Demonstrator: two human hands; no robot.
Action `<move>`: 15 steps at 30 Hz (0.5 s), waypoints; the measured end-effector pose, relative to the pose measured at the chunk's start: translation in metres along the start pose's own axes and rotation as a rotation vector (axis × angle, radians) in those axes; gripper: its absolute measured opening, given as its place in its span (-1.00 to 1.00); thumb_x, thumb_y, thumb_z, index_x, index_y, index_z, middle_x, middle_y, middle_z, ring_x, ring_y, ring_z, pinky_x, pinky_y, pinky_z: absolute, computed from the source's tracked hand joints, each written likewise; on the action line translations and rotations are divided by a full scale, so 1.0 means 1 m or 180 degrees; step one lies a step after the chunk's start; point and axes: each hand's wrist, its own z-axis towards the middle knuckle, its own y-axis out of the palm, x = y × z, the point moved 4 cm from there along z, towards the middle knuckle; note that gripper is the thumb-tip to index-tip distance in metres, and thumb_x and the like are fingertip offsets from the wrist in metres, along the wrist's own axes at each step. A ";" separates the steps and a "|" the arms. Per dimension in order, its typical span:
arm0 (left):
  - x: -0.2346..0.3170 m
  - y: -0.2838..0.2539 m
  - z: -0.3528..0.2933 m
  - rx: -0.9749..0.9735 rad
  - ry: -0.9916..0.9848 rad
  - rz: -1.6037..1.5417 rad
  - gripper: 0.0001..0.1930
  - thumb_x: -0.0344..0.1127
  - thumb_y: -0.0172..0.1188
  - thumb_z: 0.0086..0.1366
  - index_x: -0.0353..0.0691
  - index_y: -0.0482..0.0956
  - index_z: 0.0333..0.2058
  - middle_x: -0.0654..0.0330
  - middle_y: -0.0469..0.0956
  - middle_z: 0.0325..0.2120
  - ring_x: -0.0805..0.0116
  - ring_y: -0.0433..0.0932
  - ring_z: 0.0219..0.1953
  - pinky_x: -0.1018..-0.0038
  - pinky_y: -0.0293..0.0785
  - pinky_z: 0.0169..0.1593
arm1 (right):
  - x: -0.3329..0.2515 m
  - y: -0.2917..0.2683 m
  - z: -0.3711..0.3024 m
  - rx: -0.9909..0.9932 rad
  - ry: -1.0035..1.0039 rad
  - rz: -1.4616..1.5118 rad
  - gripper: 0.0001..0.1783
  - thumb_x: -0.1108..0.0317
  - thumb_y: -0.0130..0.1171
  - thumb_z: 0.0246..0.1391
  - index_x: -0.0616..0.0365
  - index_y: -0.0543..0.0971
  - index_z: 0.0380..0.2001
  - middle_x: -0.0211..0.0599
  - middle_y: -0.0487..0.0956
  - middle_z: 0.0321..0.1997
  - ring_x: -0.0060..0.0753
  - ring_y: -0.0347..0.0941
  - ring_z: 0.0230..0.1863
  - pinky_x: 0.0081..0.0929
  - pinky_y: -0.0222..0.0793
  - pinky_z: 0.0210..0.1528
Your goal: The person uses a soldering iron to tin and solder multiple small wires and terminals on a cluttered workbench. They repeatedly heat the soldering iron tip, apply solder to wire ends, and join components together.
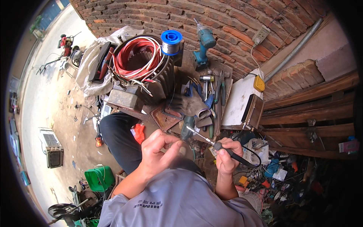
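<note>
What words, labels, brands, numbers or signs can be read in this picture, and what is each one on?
Grey shirt: dark printed lettering, upside down in this view; I don't copy out its wording.
Pink package: any print is too small to read.
Blue-flanged spool: any marking is too small to read.
I can make out no other clear text.
</note>
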 end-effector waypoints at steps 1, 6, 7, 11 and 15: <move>0.000 0.000 0.000 0.0007 0.0001 0.0005 -0.90 -0.52 0.47 0.19 -0.31 0.70 -0.37 0.29 0.54 -0.50 0.54 0.40 -0.52 0.54 0.29 -0.42 | 0.000 0.000 0.000 -0.0014 -0.0014 -0.0006 -0.81 0.52 0.28 0.11 0.25 0.51 -0.21 -0.17 0.51 -0.40 -0.34 0.40 -0.37 -0.41 0.39 -0.26; 0.002 0.000 0.001 0.0027 0.0057 0.0052 -0.90 -0.53 0.47 0.18 -0.31 0.70 -0.38 0.30 0.52 -0.51 0.54 0.39 -0.52 0.55 0.26 -0.43 | 0.000 -0.002 -0.002 -0.0118 -0.0043 0.0153 -0.77 0.61 0.27 0.04 0.28 0.54 -0.19 -0.05 0.60 -0.29 -0.32 0.48 -0.25 -0.38 0.41 -0.11; 0.002 0.000 0.001 0.0042 0.0037 0.0055 -0.90 -0.53 0.47 0.18 -0.30 0.70 -0.38 0.31 0.52 -0.52 0.54 0.39 -0.52 0.55 0.26 -0.44 | 0.001 -0.003 -0.003 -0.0114 -0.0018 0.0146 -0.76 0.61 0.28 0.04 0.28 0.54 -0.19 -0.06 0.60 -0.29 -0.32 0.48 -0.25 -0.36 0.41 -0.10; 0.003 0.000 0.001 0.0066 0.0003 0.0049 -0.90 -0.53 0.47 0.18 -0.30 0.69 -0.39 0.31 0.51 -0.53 0.54 0.37 -0.53 0.54 0.25 -0.44 | 0.003 -0.005 -0.004 -0.0118 -0.0065 0.0055 -0.76 0.60 0.27 0.04 0.27 0.54 -0.19 -0.08 0.59 -0.30 -0.31 0.47 -0.26 -0.33 0.40 -0.09; 0.002 0.000 0.000 0.0052 -0.0021 0.0047 -0.90 -0.52 0.48 0.18 -0.30 0.70 -0.39 0.32 0.49 -0.53 0.54 0.37 -0.53 0.54 0.24 -0.44 | 0.002 -0.005 -0.004 -0.0133 -0.0056 0.0004 -0.76 0.59 0.28 0.03 0.26 0.55 -0.20 -0.10 0.59 -0.31 -0.29 0.47 -0.26 -0.30 0.40 -0.08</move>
